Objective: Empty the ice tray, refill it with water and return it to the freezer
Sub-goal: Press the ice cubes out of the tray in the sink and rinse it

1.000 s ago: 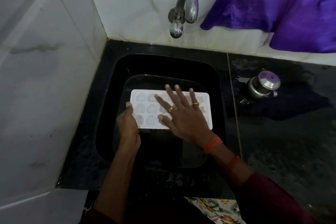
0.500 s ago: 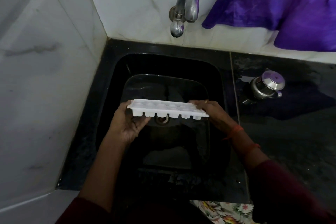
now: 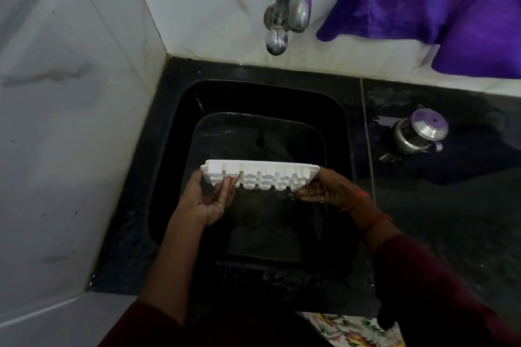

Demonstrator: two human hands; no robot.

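I hold a white plastic ice tray (image 3: 262, 176) above the black sink (image 3: 174, 149), tipped away from me so the bumpy undersides of its cells face me. My left hand (image 3: 207, 200) grips the tray's left end, palm up, fingers under the cells. My right hand (image 3: 328, 190), with a ring, grips the right end from below. The tray's open top faces away and its contents are hidden. A chrome tap (image 3: 291, 5) juts from the wall above the sink; no water runs from it.
White marble walls close the left side and back. A small steel pot with a lid (image 3: 420, 135) stands on the wet black counter (image 3: 451, 205) right of the sink. Purple cloth (image 3: 439, 0) hangs at the upper right.
My right hand left the tray's top and took its right end. Both hands lifted the tray from the sink and tipped it, so its underside now faces me.
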